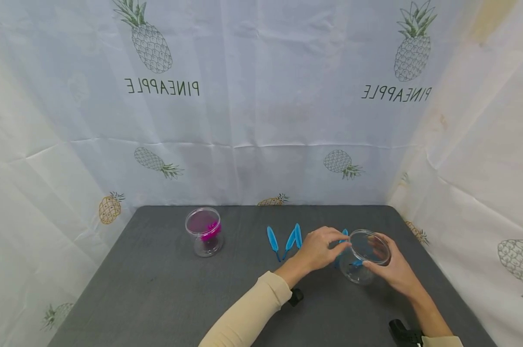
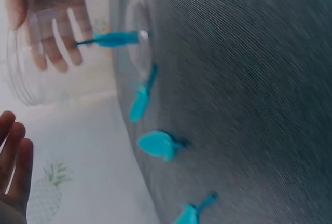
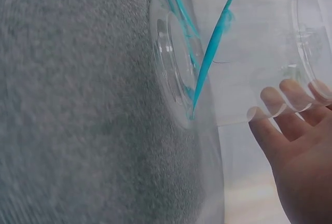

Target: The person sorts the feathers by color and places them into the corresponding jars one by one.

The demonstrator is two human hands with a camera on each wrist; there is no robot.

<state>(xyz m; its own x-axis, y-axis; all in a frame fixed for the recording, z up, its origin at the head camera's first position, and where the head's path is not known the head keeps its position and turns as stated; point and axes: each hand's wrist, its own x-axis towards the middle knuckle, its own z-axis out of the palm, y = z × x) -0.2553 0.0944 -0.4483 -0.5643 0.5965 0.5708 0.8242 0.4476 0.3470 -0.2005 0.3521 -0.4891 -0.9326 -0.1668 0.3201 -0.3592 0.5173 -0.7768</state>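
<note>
A clear plastic jar [image 1: 358, 275] stands on the dark table at the right, with a blue feather [image 3: 210, 53] leaning inside it. My right hand [image 1: 396, 271] grips the jar near its rim, the thumb on the near side and the fingers round the far side. Close to the rim's left side is my left hand [image 1: 321, 248], its fingers extended towards the jar; in the left wrist view nothing shows in these fingers [image 2: 21, 164]. More blue feathers lie left of the jar, among them one feather [image 1: 272, 239] and another [image 1: 298, 235]. One more [image 1: 345, 233] is partly hidden behind the jar.
A second clear jar [image 1: 207, 246] stands at the back left, holding something magenta and feathery [image 1: 210, 232]. The grey table [image 1: 157, 289] is bordered by a pale pineapple-print cloth [image 1: 261, 115] at the back and sides.
</note>
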